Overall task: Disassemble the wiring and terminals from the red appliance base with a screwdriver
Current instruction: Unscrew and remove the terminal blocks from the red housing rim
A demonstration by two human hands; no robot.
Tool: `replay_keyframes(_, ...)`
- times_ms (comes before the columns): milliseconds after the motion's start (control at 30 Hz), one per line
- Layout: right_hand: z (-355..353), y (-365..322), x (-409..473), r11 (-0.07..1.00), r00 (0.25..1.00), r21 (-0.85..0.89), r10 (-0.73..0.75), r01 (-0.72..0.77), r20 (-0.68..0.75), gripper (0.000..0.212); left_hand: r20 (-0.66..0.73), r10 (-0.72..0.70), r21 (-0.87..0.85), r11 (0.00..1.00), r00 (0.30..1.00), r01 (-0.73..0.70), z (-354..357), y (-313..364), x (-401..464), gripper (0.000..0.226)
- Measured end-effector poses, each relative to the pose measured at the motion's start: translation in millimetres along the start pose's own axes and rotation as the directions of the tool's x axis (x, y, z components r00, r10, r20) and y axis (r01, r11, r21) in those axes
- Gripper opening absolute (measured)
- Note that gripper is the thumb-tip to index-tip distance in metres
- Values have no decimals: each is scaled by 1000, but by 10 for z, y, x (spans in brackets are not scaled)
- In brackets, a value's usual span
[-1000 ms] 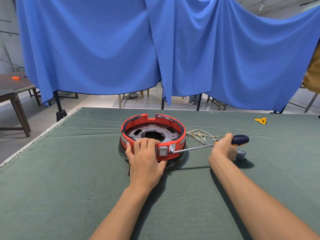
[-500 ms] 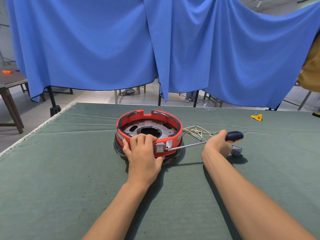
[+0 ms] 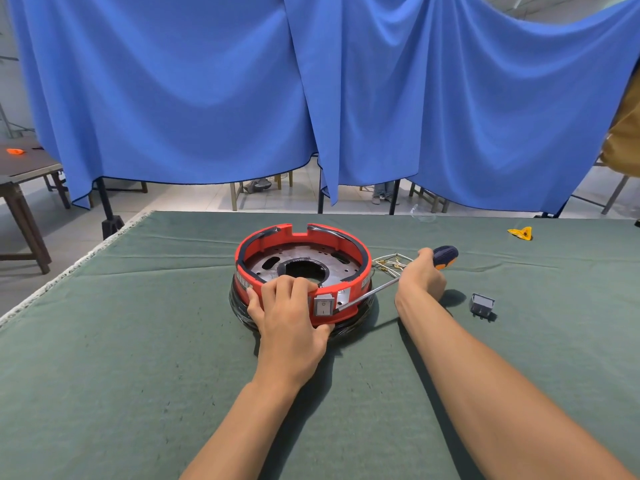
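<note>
Surroundings: blue curtain point(image 3: 207, 98) hung behind the far edge of the tabletop point(image 3: 104, 375), which wears a green cloth; brown side table point(image 3: 20, 174) off the far left corner with a small orange item on it; yellow scrap point(image 3: 520, 233) near the far right edge.
Loose part: small grey switch block point(image 3: 482, 304) lying right of centre, just beside the right forearm, apart from everything else.
In the way: left hand point(image 3: 289, 317) covering the near wall of the base; right hand point(image 3: 420, 277) hiding part of the wires.
Base: red appliance base point(image 3: 301, 271), round and open-topped, sitting mid-tabletop toward the far side on a black ring; grey metal plate inside with a large central hole; notch in the far rim.
Switch: grey rocker switch point(image 3: 323, 305) set in the near wall, just right of the left hand.
Wires: loose bundle of pale wires point(image 3: 389, 263) with brass-coloured terminals, lying just right of the base.
Screwdriver: screwdriver point(image 3: 367, 292), dark handle with orange trim, shaft slanting down-left, tip at the base wall beside the switch.
Hands: well apart; left curled over the near rim, gripping it; right wrapped round the screwdriver handle.
Writing: pale label strips on the red wall, too small to read.
</note>
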State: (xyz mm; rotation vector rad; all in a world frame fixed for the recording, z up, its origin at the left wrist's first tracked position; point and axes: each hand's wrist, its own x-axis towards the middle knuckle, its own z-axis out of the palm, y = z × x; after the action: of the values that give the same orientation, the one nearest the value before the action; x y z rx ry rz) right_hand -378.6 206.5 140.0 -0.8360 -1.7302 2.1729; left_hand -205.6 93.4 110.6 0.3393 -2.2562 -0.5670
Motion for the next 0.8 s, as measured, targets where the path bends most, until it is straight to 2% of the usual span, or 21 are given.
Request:
replay_keyframes(367, 192, 31, 17, 990, 994, -141, -1, 16, 106, 35, -6, 7, -2, 1000, 1000, -7, -4, -13, -2, 50)
replay_keyframes(633, -136, -264, 103, 998, 996, 10, -60, 59, 70, 31, 5, 61, 56, 997, 998, -62, -49, -22, -7, 56)
replay_keyframes(800, -380, -588, 1, 977, 976, 67, -207, 202, 72, 32, 10, 89, 67, 994, 996, -89, -110, -7, -17, 61)
